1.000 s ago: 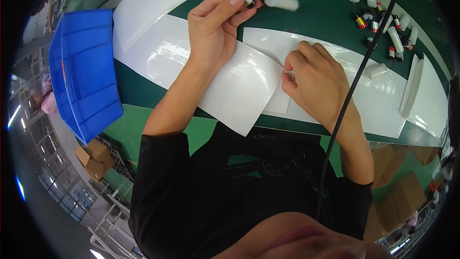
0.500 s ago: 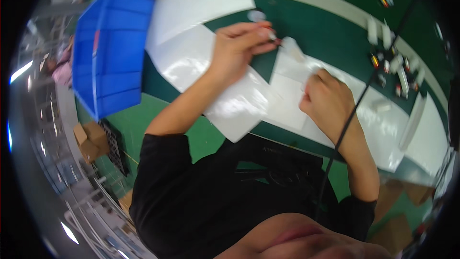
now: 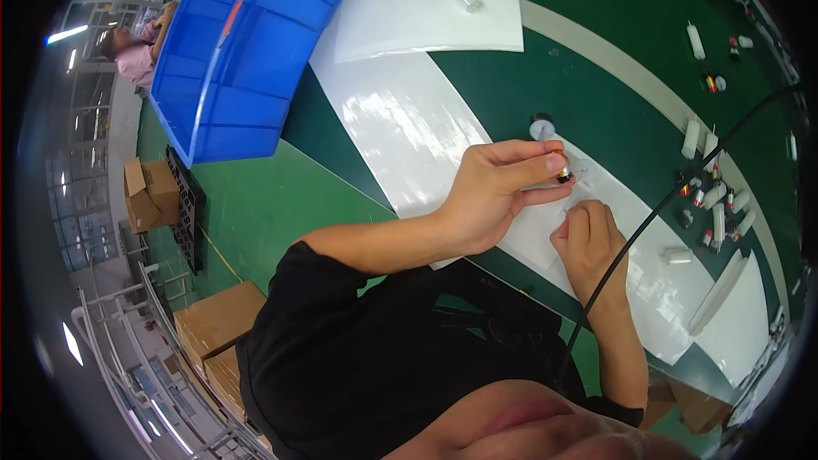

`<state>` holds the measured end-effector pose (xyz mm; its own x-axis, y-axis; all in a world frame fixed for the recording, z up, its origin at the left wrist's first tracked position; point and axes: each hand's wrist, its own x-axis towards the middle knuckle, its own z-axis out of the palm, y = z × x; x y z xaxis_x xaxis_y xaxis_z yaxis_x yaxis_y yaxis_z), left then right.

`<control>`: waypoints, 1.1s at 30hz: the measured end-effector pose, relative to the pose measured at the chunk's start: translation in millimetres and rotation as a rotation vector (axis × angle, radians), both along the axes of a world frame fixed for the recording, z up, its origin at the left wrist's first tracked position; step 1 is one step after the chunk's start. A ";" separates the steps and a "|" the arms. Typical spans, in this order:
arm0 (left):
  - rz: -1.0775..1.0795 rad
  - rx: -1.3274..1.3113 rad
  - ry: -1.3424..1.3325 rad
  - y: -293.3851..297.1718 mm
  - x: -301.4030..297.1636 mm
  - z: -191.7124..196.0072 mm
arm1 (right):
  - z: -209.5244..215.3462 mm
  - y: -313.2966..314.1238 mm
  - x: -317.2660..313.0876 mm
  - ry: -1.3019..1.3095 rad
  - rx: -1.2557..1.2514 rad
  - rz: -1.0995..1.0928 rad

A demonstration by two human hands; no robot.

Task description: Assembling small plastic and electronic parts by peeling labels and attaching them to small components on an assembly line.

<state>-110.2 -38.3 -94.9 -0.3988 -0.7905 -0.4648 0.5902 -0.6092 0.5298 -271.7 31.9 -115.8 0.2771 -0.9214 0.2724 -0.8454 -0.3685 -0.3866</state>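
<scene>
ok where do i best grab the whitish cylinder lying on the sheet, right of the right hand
Probably around its middle, from above. The whitish cylinder lies on its side on the white sheet, so a thumb-and-finger pinch across its long sides should suit; nothing crowds them. The black cable crosses the view between it and the right hand, so mind that.

Big and bold at upper left, it's the blue bin [image 3: 243,60], a person in pink [image 3: 135,63] just beyond! Below, an open cardboard box [image 3: 153,198] sits beside a black latticed panel [image 3: 185,215], green floor [image 3: 273,221] to their right, and a black cable [image 3: 654,210] arcs down the right side!
</scene>
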 end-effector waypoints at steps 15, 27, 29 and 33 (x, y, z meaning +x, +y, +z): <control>0.113 -0.282 -0.099 4.3 1.4 -38.8 | -5.6 9.8 -20.3 -0.496 0.151 -0.104; -0.018 -0.575 -0.243 10.1 20.3 -13.5 | -12.1 12.6 -14.9 -0.013 -0.138 0.033; 0.044 -0.518 -0.138 23.3 18.1 0.8 | -12.5 15.8 -14.3 0.046 -0.164 0.047; -0.032 -0.235 -0.149 39.8 1.0 -20.6 | -15.9 21.0 -15.1 -0.056 -0.163 0.027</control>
